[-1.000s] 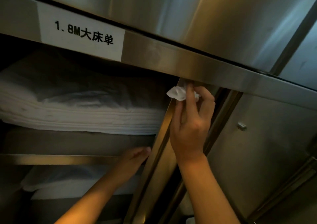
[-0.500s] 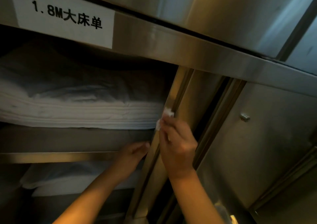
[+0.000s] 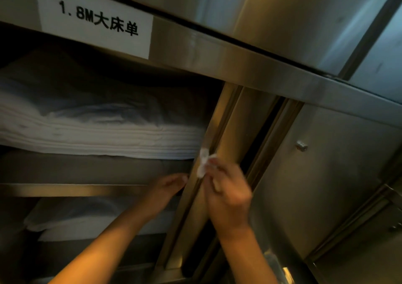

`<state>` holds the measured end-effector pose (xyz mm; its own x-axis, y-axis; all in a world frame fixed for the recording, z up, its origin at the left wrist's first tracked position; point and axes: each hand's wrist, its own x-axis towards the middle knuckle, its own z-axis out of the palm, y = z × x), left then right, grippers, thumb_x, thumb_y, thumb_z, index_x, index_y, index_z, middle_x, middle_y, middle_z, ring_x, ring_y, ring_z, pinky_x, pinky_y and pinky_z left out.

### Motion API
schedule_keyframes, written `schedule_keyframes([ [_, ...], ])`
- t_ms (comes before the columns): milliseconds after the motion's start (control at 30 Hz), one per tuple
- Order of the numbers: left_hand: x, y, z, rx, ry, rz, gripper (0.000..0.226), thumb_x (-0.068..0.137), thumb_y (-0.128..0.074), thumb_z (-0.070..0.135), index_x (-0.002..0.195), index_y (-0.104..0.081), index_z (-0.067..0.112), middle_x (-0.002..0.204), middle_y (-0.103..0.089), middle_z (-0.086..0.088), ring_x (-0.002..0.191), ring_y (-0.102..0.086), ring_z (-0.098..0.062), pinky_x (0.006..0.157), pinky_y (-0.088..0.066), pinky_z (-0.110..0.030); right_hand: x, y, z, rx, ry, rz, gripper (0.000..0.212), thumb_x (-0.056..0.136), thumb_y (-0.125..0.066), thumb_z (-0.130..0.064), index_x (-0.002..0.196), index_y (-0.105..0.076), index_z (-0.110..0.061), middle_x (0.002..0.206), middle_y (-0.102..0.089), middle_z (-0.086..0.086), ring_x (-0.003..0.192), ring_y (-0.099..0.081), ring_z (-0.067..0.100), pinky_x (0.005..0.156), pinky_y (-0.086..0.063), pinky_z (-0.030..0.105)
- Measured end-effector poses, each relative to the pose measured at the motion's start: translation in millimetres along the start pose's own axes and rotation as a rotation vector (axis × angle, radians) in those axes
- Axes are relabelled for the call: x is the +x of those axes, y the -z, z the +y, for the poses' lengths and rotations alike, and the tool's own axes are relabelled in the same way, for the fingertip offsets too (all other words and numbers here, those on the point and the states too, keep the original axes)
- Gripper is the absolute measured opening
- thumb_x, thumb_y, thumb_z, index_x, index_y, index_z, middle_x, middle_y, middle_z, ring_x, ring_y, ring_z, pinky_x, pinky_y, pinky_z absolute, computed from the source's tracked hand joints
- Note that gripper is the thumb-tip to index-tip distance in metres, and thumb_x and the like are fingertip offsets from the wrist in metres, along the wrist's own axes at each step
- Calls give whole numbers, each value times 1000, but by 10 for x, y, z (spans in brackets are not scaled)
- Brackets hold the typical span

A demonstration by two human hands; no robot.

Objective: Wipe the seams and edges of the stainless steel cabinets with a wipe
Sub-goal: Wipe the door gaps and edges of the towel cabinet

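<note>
My right hand (image 3: 228, 193) pinches the wipe (image 3: 203, 164), fingers curled round it, pressing it on the post's (image 3: 219, 118) seam at mid-frame. My left hand (image 3: 167, 188), at nine o'clock of it, rests against the post's left edge, fingers loosely bent, holding nothing. Sheets (image 3: 97, 135) are stacked at nine o'clock; the label (image 3: 95, 20) sits at eleven.

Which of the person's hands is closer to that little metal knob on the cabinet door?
Right. The right hand works at the vertical edge, left of and below the knob; the left hand lies farther left, by the shelf.
</note>
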<state>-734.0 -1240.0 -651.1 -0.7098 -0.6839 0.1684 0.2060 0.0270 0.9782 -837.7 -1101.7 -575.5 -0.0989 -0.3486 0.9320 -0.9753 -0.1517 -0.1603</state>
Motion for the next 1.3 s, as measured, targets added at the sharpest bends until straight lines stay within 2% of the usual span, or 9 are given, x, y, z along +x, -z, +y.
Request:
schedule_keyframes([
  [67, -17, 3, 15, 11, 6, -19, 70, 84, -72, 66, 125, -72, 8, 118, -77, -7, 117, -69, -24, 110, -49, -40, 441, 186, -75, -59, 57, 105, 14, 88, -76, 6, 101, -79, 1, 113, -72, 14, 107, -71, 23, 97, -56, 33],
  [133, -23, 19, 11, 31, 9, -8, 61, 91, -69, 60, 126, -72, 10, 119, -77, -3, 118, -69, -20, 115, -46, -45, 802, 216, -67, -69, 119, 137, 13, 90, -75, 6, 102, -78, 4, 112, -72, 17, 106, -70, 26, 95, -57, 34],
  [267, -27, 29, 12, 41, -7, -7, 88, 72, -66, 83, 126, -73, 14, 120, -77, 0, 119, -68, -18, 112, -48, -39, 985, -22, 25, -96, 182, 145, 5, 91, -74, 4, 94, -79, 4, 101, -73, 18, 94, -70, 29, 84, -59, 40],
  [400, -31, 60, -35, 76, -14, -27, 58, 89, -63, 59, 127, -72, 17, 121, -76, 3, 119, -69, -15, 109, -49, -39, 615, -192, 98, -72, 129, 140, 3, 88, -78, 6, 90, -79, 4, 98, -74, 15, 89, -70, 26, 83, -58, 36],
  [500, -8, 62, -99, 109, -34, -36, 19, 105, -57, 21, 118, -71, 20, 111, -78, 15, 109, -69, -1, 99, -50, -23, 82, -327, 191, -69, 93, 37, 1, 88, -79, 4, 89, -79, 3, 98, -74, 13, 87, -67, 24, 86, -54, 28],
  [667, -5, 101, -96, 174, -92, -80, 29, 95, -57, 44, 119, -72, 35, 118, -76, 13, 116, -68, -6, 106, -49, -29, -875, -574, 360, -72, 3, -181, 7, 95, -72, -2, 93, -78, 0, 102, -74, 10, 85, -64, 22, 90, -47, 17],
  [933, -128, 107, -64, 272, -148, -110, 44, 104, -48, 26, 126, -61, 61, 128, -71, 17, 124, -64, -6, 108, -50, -34, -1766, -837, 494, -111, 21, -327, 10, 96, -70, -7, 99, -77, 0, 106, -72, 10, 86, -65, 20, 75, -57, 26],
  [1133, -461, -14, -305, 410, -282, 95, 47, 109, -46, 9, 144, -50, 40, 140, -61, 16, 130, -53, 6, 105, -42, -11, -2159, -954, 554, -116, -36, -465, 10, 96, -67, -9, 94, -76, -6, 103, -71, 3, 82, -62, 19, 58, -55, 33],
  [1300, -849, 73, -1087, 398, -84, 193, 42, 103, -50, 21, 139, -56, 41, 140, -62, 20, 130, -55, 5, 109, -44, -17, -2228, -984, 555, -66, -101, -460, 8, 95, -68, -10, 94, -76, -7, 103, -71, 2, 85, -65, 19, 69, -57, 32],
])
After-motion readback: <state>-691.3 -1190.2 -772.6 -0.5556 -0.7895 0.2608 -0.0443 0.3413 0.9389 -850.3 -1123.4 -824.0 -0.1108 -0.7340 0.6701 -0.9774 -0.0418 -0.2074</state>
